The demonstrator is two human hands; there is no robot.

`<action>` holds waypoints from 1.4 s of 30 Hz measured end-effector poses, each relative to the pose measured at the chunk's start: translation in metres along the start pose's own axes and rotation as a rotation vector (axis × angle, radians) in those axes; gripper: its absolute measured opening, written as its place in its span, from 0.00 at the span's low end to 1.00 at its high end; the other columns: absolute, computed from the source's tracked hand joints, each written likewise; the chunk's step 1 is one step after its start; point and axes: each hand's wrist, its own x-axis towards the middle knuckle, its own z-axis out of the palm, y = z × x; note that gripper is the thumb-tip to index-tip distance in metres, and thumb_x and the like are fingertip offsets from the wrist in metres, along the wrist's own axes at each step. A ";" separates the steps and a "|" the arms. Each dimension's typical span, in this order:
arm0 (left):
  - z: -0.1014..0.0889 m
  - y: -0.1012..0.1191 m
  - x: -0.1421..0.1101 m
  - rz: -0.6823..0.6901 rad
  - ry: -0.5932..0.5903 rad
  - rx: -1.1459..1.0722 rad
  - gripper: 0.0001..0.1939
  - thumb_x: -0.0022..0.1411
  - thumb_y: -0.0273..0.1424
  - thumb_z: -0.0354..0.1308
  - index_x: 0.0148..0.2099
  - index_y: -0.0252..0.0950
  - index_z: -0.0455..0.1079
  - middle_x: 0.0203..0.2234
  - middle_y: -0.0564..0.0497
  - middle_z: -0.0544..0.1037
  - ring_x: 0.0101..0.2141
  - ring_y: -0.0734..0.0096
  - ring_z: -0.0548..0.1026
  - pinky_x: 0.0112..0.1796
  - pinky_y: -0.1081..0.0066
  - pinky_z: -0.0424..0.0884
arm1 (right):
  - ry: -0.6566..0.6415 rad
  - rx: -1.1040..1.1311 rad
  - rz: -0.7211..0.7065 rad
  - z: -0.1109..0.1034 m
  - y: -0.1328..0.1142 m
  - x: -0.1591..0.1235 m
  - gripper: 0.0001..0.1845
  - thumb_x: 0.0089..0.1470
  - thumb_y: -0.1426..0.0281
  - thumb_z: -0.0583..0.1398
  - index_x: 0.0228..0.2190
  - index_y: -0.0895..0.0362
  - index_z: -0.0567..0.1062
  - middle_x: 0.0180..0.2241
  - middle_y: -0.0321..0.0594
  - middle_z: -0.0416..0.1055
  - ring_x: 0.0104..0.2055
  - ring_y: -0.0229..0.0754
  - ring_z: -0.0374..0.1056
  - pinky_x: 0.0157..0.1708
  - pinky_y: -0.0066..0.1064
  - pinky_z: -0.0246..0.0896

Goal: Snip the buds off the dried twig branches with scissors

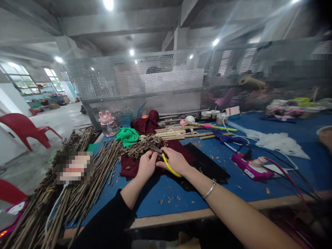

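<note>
My right hand [175, 160] is closed on yellow-handled scissors [168, 165], whose blades [155, 149] point left into a bundle of thin dry twigs [141, 145]. My left hand [146, 165] is closed around the near end of that bundle, right beside the scissors. Both hands rest over a dark red cloth [129, 166] on the blue table [181, 193]. A silver bracelet [209, 189] sits on my right wrist.
A big heap of long dry sticks [77, 193] covers the table's left side. A pink glue gun [250, 167] with cables lies to the right. Bamboo sticks [181, 133], a green cloth [127, 136], a pink bottle [108, 123] and a perforated metal screen [160, 83] stand behind.
</note>
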 end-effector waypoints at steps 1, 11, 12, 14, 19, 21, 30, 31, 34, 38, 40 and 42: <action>0.000 0.000 0.000 -0.003 -0.001 0.000 0.14 0.55 0.38 0.49 0.27 0.33 0.66 0.20 0.54 0.69 0.24 0.76 0.65 0.27 0.77 0.62 | -0.004 -0.002 0.005 -0.001 0.000 0.000 0.27 0.46 0.51 0.58 0.43 0.55 0.65 0.37 0.42 0.69 0.39 0.43 0.67 0.35 0.30 0.57; -0.003 -0.002 0.002 -0.025 0.059 -0.022 0.14 0.56 0.39 0.48 0.26 0.34 0.64 0.18 0.56 0.67 0.18 0.79 0.62 0.20 0.78 0.58 | -0.034 0.006 0.061 -0.001 0.002 0.000 0.22 0.48 0.51 0.56 0.39 0.53 0.69 0.30 0.40 0.72 0.32 0.42 0.69 0.28 0.27 0.53; -0.004 -0.002 0.002 -0.028 0.070 -0.012 0.14 0.56 0.38 0.48 0.26 0.34 0.64 0.18 0.56 0.67 0.19 0.78 0.63 0.21 0.78 0.59 | -0.022 -0.012 0.049 -0.001 0.002 0.000 0.23 0.48 0.51 0.57 0.41 0.53 0.68 0.33 0.41 0.72 0.34 0.43 0.69 0.29 0.28 0.54; -0.004 -0.001 0.003 -0.025 0.086 0.022 0.12 0.56 0.36 0.48 0.26 0.34 0.64 0.18 0.55 0.69 0.20 0.77 0.65 0.23 0.77 0.60 | -0.005 -0.040 0.013 -0.002 0.001 0.000 0.27 0.46 0.50 0.57 0.44 0.54 0.66 0.38 0.42 0.71 0.38 0.45 0.68 0.32 0.29 0.55; -0.006 0.002 0.002 0.009 0.063 0.124 0.12 0.56 0.35 0.48 0.26 0.34 0.65 0.18 0.54 0.70 0.21 0.77 0.65 0.25 0.77 0.60 | -0.041 -0.054 0.004 -0.005 0.000 0.000 0.26 0.48 0.50 0.57 0.43 0.54 0.66 0.38 0.42 0.71 0.39 0.45 0.68 0.33 0.29 0.55; -0.006 0.001 0.001 0.023 0.057 0.147 0.13 0.57 0.36 0.47 0.25 0.34 0.64 0.18 0.55 0.68 0.21 0.77 0.64 0.24 0.77 0.59 | -0.054 -0.052 0.017 -0.006 0.000 0.000 0.23 0.49 0.51 0.56 0.42 0.53 0.68 0.36 0.41 0.72 0.38 0.45 0.69 0.31 0.28 0.54; -0.008 -0.010 0.005 -0.089 0.096 0.069 0.16 0.56 0.41 0.47 0.23 0.35 0.61 0.14 0.58 0.63 0.17 0.78 0.61 0.20 0.78 0.56 | 0.006 0.000 0.124 0.001 0.016 0.005 0.13 0.48 0.62 0.58 0.38 0.52 0.71 0.25 0.37 0.73 0.27 0.41 0.69 0.25 0.25 0.52; -0.009 -0.011 0.006 -0.118 0.108 0.066 0.18 0.56 0.42 0.47 0.22 0.35 0.60 0.13 0.58 0.63 0.16 0.79 0.60 0.19 0.78 0.55 | 0.051 0.018 0.153 0.002 0.020 0.007 0.13 0.48 0.66 0.57 0.39 0.52 0.70 0.25 0.37 0.73 0.27 0.40 0.68 0.25 0.25 0.53; -0.012 -0.014 0.009 -0.117 0.121 0.140 0.23 0.56 0.47 0.45 0.18 0.36 0.57 0.10 0.57 0.61 0.14 0.78 0.59 0.19 0.77 0.55 | 0.196 0.126 0.194 0.003 0.029 0.017 0.20 0.45 0.74 0.56 0.43 0.54 0.67 0.30 0.38 0.74 0.30 0.40 0.69 0.30 0.25 0.57; -0.010 -0.018 0.010 -0.114 0.062 0.224 0.25 0.58 0.49 0.42 0.20 0.35 0.61 0.12 0.54 0.66 0.16 0.77 0.63 0.20 0.76 0.56 | 0.138 0.191 0.125 0.005 0.030 0.026 0.27 0.45 0.76 0.55 0.49 0.55 0.62 0.32 0.39 0.74 0.32 0.39 0.70 0.32 0.25 0.58; -0.008 -0.019 0.009 -0.128 -0.019 0.251 0.24 0.59 0.47 0.41 0.22 0.35 0.63 0.15 0.53 0.68 0.16 0.76 0.64 0.20 0.76 0.56 | 0.058 0.079 0.113 0.007 0.026 0.028 0.31 0.46 0.73 0.56 0.53 0.53 0.60 0.31 0.38 0.74 0.31 0.41 0.70 0.31 0.26 0.57; -0.006 -0.019 0.009 -0.109 -0.083 0.295 0.23 0.59 0.45 0.41 0.24 0.35 0.64 0.16 0.53 0.70 0.16 0.76 0.64 0.21 0.76 0.57 | -0.011 -0.061 0.096 0.010 0.022 0.029 0.34 0.46 0.70 0.57 0.56 0.51 0.56 0.30 0.39 0.74 0.31 0.43 0.70 0.30 0.27 0.56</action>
